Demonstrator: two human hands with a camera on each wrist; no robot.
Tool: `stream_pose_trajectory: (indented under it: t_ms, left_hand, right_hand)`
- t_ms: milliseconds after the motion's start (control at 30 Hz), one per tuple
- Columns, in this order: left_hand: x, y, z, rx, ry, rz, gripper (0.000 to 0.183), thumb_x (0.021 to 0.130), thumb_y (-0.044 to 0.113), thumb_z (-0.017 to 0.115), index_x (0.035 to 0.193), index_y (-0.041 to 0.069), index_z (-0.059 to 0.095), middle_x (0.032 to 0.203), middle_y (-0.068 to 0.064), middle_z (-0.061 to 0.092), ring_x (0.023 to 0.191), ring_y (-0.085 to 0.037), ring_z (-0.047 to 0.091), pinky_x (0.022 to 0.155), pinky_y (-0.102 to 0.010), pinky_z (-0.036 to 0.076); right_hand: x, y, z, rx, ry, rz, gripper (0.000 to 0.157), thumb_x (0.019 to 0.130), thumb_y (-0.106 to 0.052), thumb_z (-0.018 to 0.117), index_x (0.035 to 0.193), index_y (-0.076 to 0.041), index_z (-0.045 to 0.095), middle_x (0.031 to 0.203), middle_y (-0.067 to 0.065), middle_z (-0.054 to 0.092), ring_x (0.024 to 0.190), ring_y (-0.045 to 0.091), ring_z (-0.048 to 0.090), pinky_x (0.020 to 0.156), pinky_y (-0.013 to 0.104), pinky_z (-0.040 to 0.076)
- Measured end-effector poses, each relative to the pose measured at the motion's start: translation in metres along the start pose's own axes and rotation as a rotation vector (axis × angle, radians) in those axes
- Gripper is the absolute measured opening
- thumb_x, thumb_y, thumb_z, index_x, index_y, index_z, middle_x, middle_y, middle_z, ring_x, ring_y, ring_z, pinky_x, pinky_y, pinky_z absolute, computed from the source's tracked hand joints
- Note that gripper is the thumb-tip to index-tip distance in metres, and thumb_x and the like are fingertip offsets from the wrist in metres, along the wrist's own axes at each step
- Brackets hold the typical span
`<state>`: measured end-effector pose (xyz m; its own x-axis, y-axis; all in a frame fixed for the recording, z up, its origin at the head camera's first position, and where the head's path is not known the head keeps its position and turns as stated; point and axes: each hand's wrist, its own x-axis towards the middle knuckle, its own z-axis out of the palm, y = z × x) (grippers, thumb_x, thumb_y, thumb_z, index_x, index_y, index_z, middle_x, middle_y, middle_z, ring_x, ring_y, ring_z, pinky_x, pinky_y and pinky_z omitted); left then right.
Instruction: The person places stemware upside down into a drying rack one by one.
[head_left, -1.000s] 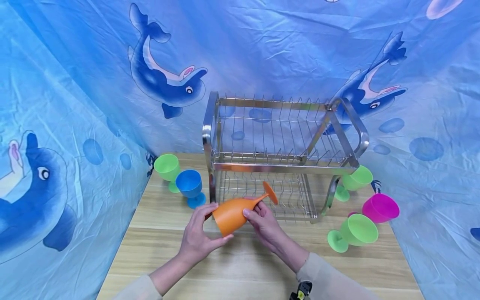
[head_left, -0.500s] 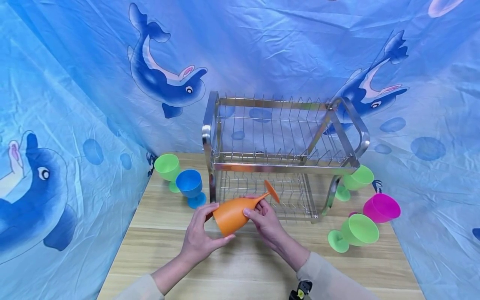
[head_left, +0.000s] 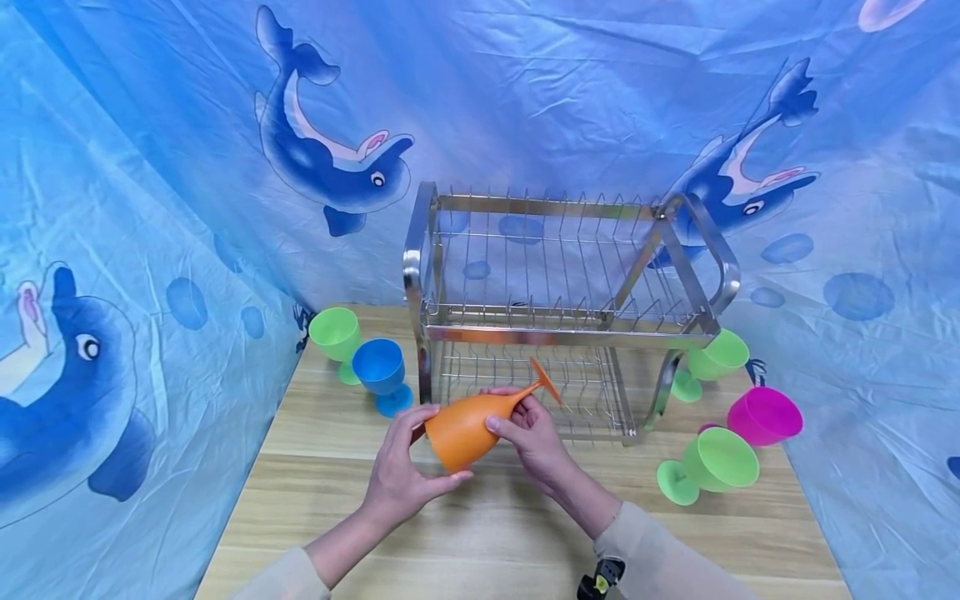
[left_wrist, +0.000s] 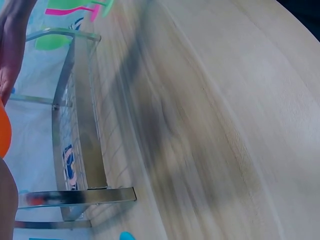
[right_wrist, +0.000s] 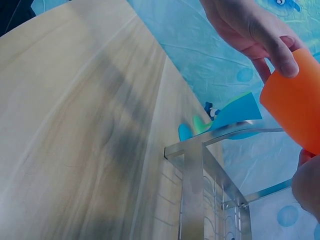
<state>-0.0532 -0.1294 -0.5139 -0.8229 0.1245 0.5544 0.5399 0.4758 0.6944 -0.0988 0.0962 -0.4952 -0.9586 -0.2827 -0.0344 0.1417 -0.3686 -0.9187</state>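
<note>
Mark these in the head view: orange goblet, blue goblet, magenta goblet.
Orange goblet (head_left: pixel 467 428): head view, on the outside of its bowl.
Blue goblet (head_left: pixel 381 377): head view, on its bowl.
Magenta goblet (head_left: pixel 763 417): head view, on its bowl.

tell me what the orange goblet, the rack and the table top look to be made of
Orange goblet: probably plastic, smooth and matte; its colour is even and opaque, with soft shading.
Rack: metal, likely steel, polished; its frame throws bright, coloured reflections.
Table top: wood or wood-look laminate, with pale grain streaks; which, I cannot tell.
</note>
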Motion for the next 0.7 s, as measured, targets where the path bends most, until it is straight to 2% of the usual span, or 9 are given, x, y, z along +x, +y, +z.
stream_pose_trajectory:
  t_ms: [200,267,367,467,600,700]
  left_hand:
    - [0.004,0.004,-0.011,0.013,-0.086,-0.062,0.109,0.062,0.041,0.106,0.149,0.006,0.050,0.146,-0.011,0.056,0.133,-0.024,0.057,0.115,-0.019,0.046]
    - [0.006,0.004,-0.019,0.022,-0.095,-0.043,0.109,0.064,0.045,0.105,0.150,0.006,0.049,0.148,-0.011,0.056,0.133,-0.026,0.058,0.116,-0.019,0.045]
    - [0.014,0.004,-0.034,0.026,-0.089,0.024,0.106,0.069,0.055,0.100,0.150,0.006,0.051,0.147,-0.013,0.057,0.132,-0.027,0.058,0.117,-0.017,0.043]
    - [0.027,0.007,-0.050,0.055,-0.079,0.088,0.105,0.073,0.066,0.092,0.148,0.003,0.054,0.146,-0.015,0.059,0.132,-0.028,0.058,0.118,-0.016,0.041]
    - [0.052,0.014,-0.073,0.113,-0.078,0.122,0.104,0.077,0.077,0.081,0.147,0.004,0.057,0.146,-0.014,0.061,0.135,-0.029,0.056,0.119,-0.017,0.039]
    - [0.074,0.019,-0.087,0.142,-0.052,0.137,0.100,0.079,0.078,0.079,0.147,0.007,0.058,0.145,-0.013,0.062,0.134,-0.030,0.057,0.118,-0.016,0.039]
  right_hand:
    - [-0.002,-0.004,-0.005,-0.047,-0.008,-0.024,0.048,0.093,0.004,0.077,0.137,0.006,0.056,0.138,0.011,0.067,0.128,0.023,0.065,0.111,0.034,0.055]
    - [-0.004,-0.008,-0.006,-0.063,-0.013,-0.026,0.050,0.093,0.003,0.078,0.137,0.006,0.056,0.138,0.011,0.068,0.128,0.023,0.065,0.111,0.034,0.055]
    - [-0.008,-0.014,-0.008,-0.079,-0.026,-0.033,0.052,0.091,0.002,0.081,0.137,0.005,0.057,0.139,0.012,0.067,0.129,0.023,0.065,0.112,0.033,0.054]
    - [-0.010,-0.022,-0.012,-0.104,-0.033,-0.047,0.055,0.089,0.002,0.083,0.137,0.006,0.057,0.139,0.012,0.067,0.129,0.022,0.065,0.112,0.032,0.055]
    - [-0.014,-0.030,-0.018,-0.143,-0.046,-0.065,0.056,0.089,0.001,0.084,0.137,0.007,0.057,0.138,0.011,0.068,0.128,0.023,0.066,0.111,0.032,0.055]
    - [-0.016,-0.036,-0.023,-0.173,-0.058,-0.079,0.054,0.089,0.000,0.084,0.137,0.005,0.058,0.138,0.011,0.069,0.128,0.023,0.066,0.111,0.032,0.055]
